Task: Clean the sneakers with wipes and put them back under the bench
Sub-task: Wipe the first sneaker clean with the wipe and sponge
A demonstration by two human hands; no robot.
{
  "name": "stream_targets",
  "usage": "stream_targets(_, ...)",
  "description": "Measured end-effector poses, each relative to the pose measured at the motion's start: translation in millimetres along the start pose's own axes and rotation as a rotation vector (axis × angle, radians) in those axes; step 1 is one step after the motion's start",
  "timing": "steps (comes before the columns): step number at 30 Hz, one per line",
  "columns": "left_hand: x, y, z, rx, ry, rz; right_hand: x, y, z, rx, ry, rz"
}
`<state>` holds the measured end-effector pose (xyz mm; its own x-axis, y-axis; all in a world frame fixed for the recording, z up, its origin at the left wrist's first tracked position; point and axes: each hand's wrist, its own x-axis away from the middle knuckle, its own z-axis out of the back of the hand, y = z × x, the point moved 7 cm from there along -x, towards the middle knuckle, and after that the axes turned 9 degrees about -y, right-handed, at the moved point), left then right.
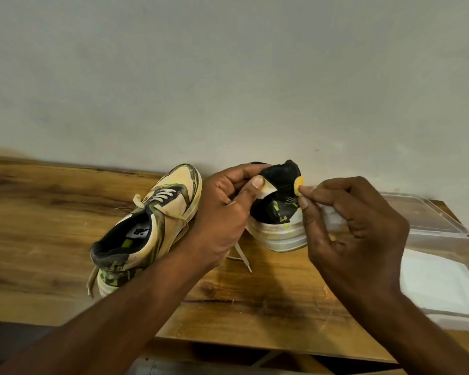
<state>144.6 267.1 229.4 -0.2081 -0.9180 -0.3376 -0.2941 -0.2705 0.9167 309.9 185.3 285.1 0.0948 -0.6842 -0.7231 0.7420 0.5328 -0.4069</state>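
Cleaning under way, far from done: left hand (222,209) gripping tilted sneaker (278,212) on the bench (52,212), right hand (355,226) pinching yellowed wipe (299,186) against its heel, second sneaker (146,226) lying alongside, looking stained, both awaiting return beneath.

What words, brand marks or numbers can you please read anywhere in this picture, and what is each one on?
No word or number can be read.
A white logo patch sits on the insole of the left sneaker; it is a mark, not legible letters.
The held sneaker shows only yellow-green markings, too blurred to read.
The clear plastic box shows no label.
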Motion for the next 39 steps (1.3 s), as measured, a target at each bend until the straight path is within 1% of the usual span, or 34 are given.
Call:
stream_targets(3, -0.1, -2.7, -0.9, 0.002, 0.046, 0.021, 4.9, -11.6, -7.3, 0.068, -0.033, 0.082)
stream_targets(8, 3.0, -3.1, -6.3, -0.038, 0.049, 0.056, 16.3, -23.3, -34.9, 0.226, -0.23, 0.223)
stream_targets(9, 2.6, -2.3, -6.2, -0.038, 0.056, 0.058, 13.9, -21.5, -33.2, 0.249, -0.239, 0.225)
stream_targets(11, 0.3, 0.5, -3.5, -0.032, 0.078, 0.054, 5.5, -12.0, -19.9, 0.243, -0.182, 0.162)
stream_targets(14, -1.9, 2.9, 2.5, -0.031, 0.117, 0.045, -2.5, 14.6, 1.7, 0.098, -0.089, -0.052)
stream_targets(15, -1.6, 2.5, 3.1, -0.038, 0.122, 0.043, -3.5, 18.8, 4.7, 0.049, -0.077, -0.097)
stream_targets(16, -0.9, 1.5, 2.2, -0.049, 0.123, 0.044, -3.4, 17.2, 4.4, 0.026, -0.074, -0.104)
stream_targets(18, 1.1, -1.3, -0.7, -0.075, 0.122, 0.051, 0.5, 1.8, -6.6, 0.031, -0.109, -0.03)
stream_targets(20, 2.9, -5.5, -5.1, -0.095, 0.107, 0.071, 9.2, -17.8, -27.2, 0.109, -0.222, 0.073)
stream_targets(22, 3.1, -8.5, -8.0, -0.103, 0.085, 0.085, 12.8, -22.2, -38.6, 0.195, -0.316, 0.112)
stream_targets(23, 2.5, -8.8, -8.1, -0.096, 0.079, 0.085, 10.5, -16.9, -36.0, 0.216, -0.313, 0.1)
stream_targets(26, 0.7, -6.7, -2.9, -0.074, 0.105, 0.067, 2.4, 2.2, -14.9, 0.202, -0.195, 0.035)
stream_targets(28, 1.1, -6.8, -2.3, -0.076, 0.108, 0.066, 4.7, 1.2, -13.4, 0.215, -0.176, 0.034)
stream_targets(29, 1.9, -7.6, -3.3, -0.082, 0.1, 0.069, 8.1, -4.2, -18.7, 0.237, -0.193, 0.048)
stream_targets(33, 5.1, -10.4, -7.8, -0.106, 0.071, 0.086, 19.9, -28.7, -44.8, 0.285, -0.352, 0.161)
stream_targets(34, 4.8, -10.1, -7.5, -0.1, 0.071, 0.087, 17.8, -27.0, -43.3, 0.291, -0.347, 0.163)
stream_targets(35, 3.9, -9.1, -6.5, -0.09, 0.074, 0.085, 13.6, -20.1, -36.6, 0.291, -0.307, 0.141)
stream_targets(38, 1.8, -6.3, -0.8, -0.081, 0.106, 0.066, -2.8, 12.7, -0.3, 0.221, -0.081, -0.012)
stream_targets(39, 2.0, -5.5, -0.7, -0.082, 0.109, 0.064, -5.0, 15.9, 6.5, 0.181, -0.041, -0.037)
